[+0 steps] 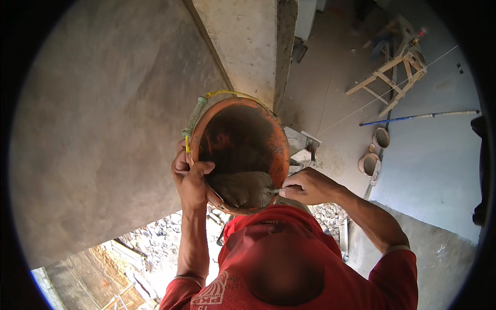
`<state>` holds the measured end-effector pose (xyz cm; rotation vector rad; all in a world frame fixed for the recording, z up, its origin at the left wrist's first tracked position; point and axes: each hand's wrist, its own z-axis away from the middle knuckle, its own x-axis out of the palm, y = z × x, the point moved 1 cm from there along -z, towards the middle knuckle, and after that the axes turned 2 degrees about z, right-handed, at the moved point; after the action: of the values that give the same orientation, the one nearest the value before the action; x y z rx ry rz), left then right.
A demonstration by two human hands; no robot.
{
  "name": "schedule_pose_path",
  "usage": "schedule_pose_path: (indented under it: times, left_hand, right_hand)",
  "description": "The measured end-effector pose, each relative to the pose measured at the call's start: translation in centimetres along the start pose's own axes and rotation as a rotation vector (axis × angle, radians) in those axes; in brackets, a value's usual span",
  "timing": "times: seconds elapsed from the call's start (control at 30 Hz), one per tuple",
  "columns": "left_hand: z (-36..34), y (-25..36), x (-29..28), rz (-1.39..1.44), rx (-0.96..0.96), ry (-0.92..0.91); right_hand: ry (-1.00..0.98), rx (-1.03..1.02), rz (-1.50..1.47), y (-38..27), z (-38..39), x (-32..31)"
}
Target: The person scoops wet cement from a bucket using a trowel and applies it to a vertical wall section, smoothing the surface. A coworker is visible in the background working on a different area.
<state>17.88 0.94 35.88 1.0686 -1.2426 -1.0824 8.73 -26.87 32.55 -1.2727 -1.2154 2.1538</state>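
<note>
An orange bucket [285,147] with a mortar-smeared inside is tipped up in front of me. My left hand [192,181] grips its rim on the left, thumb over the edge and fingers around the outside. A yellow bail with a worn green grip [195,116] lies against the far left of the rim. Closed round a trowel's handle at the near right of the rim is my right hand [309,187]. The trowel's blade is inside the bucket, and grey wet mortar [238,189] covers it. Shadow darkens the bottom of the bucket.
A smooth grey wall [113,103] rises close on the left, beside a concrete column [248,46]. At the right are a wooden trestle [395,80], a blue-ended pole [418,118] and two round tubs [381,138]. Rubble [160,237] lies below.
</note>
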Motion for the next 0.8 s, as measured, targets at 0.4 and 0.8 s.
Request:
schedule_pose_path:
  times: [0.4, 0.8]
  left_hand:
    - [0.7, -1.6, -2.4, 0.166, -0.060, 0.141]
    - [-0.5, -3.3, -4.4, 0.130, -0.040, 0.117]
  right_hand:
    - [0.322, 0.057, -0.355, 0.7, 5.6, -1.7]
    - [0.848, -0.334, -1.307, -4.4, 5.1, -6.6]
